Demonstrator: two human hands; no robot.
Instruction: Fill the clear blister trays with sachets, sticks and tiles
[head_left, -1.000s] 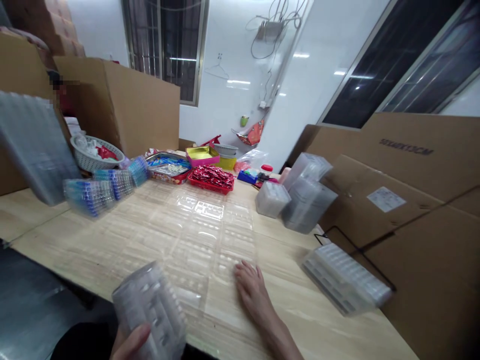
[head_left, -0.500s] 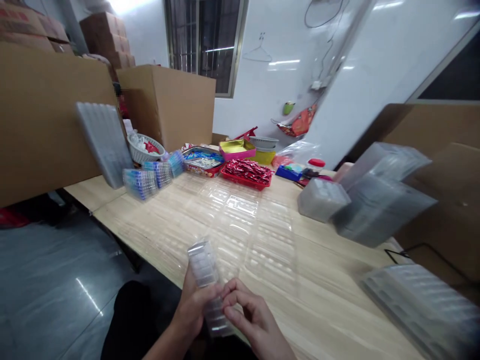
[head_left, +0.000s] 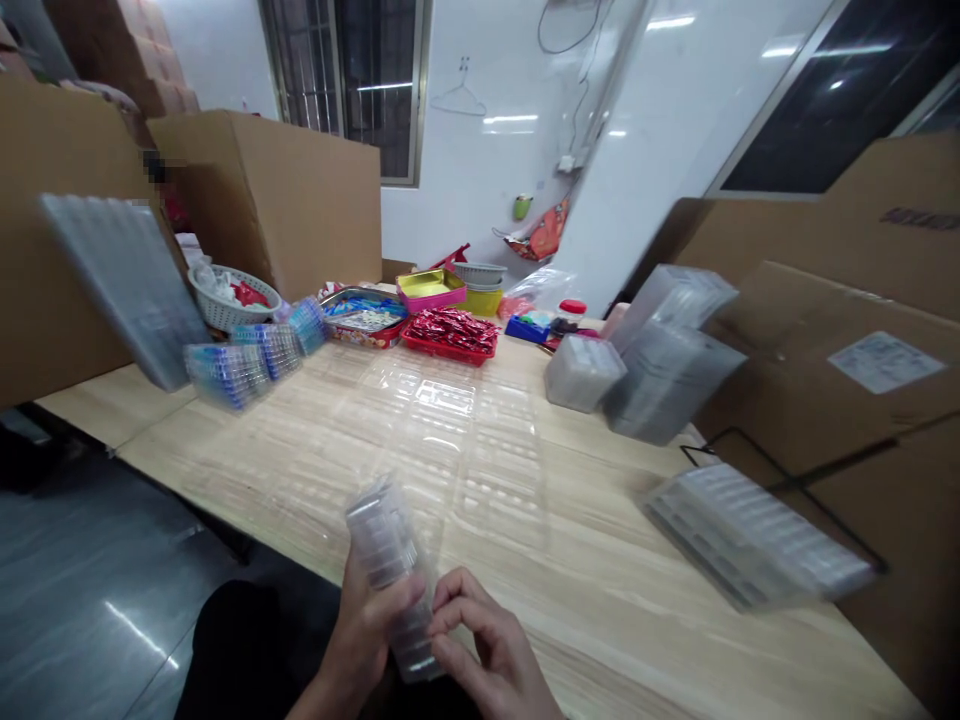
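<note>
My left hand [head_left: 367, 620] is wrapped around a narrow stack of clear plastic trays [head_left: 382, 535], its thumb lying across the front. The stack tilts over the table's near edge. My right hand [head_left: 484, 640] has its fingers curled in a pinch at the stack's right edge; what exactly lies between the fingertips is blurred. Beyond the hands, clear trays [head_left: 502, 460] with moulded hollows lie flat in rows on the wooden table [head_left: 600, 580].
At the back are a red tray of red packets [head_left: 454, 340], a tin of blue and white packets [head_left: 367, 318] and a pink tin [head_left: 431, 288]. Filled trays [head_left: 225, 375] stand left. Clear tray stacks [head_left: 656, 375] and another stack [head_left: 757, 540] occupy the right. Cardboard boxes [head_left: 300, 200] surround the table.
The view has swung to the right, so the table and its things appear farther left. Both hands stay at the tray stack, with little change in their grip.
</note>
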